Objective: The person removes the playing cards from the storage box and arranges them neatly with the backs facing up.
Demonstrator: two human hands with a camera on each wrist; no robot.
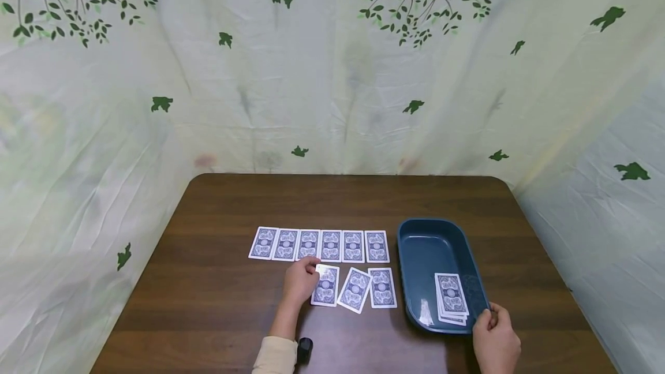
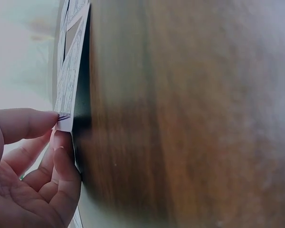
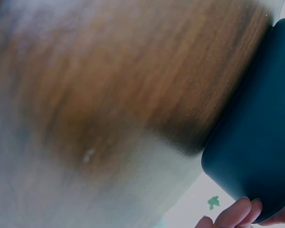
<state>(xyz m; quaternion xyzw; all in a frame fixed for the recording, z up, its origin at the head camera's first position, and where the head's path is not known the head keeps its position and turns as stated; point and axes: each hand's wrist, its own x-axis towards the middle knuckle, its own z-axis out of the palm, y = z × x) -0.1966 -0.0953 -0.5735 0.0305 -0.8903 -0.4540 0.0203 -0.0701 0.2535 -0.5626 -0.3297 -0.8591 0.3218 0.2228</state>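
My left hand [image 1: 301, 283] pinches the upper left corner of a blue-backed playing card [image 1: 325, 286] between thumb and finger. In the left wrist view that card's [image 2: 69, 102] near end is lifted a little off the wood. To its right lie a tilted card [image 1: 355, 290] and a straighter card [image 1: 383, 288], both back up. My right hand [image 1: 496, 339] holds the lower right corner of a dark blue tray [image 1: 423, 224], its fingertips [image 3: 240, 211] at the rim in the right wrist view. Inside the tray, toward the near right, rests a small stack of cards [image 1: 452, 294].
Behind the near cards, a straight row of several face-down cards [image 1: 330, 246] runs left from beside the tray. Everything lies on a brown wooden table [image 1: 218, 206]. A pale leaf-printed cloth [image 1: 332, 85] hangs behind and along both sides.
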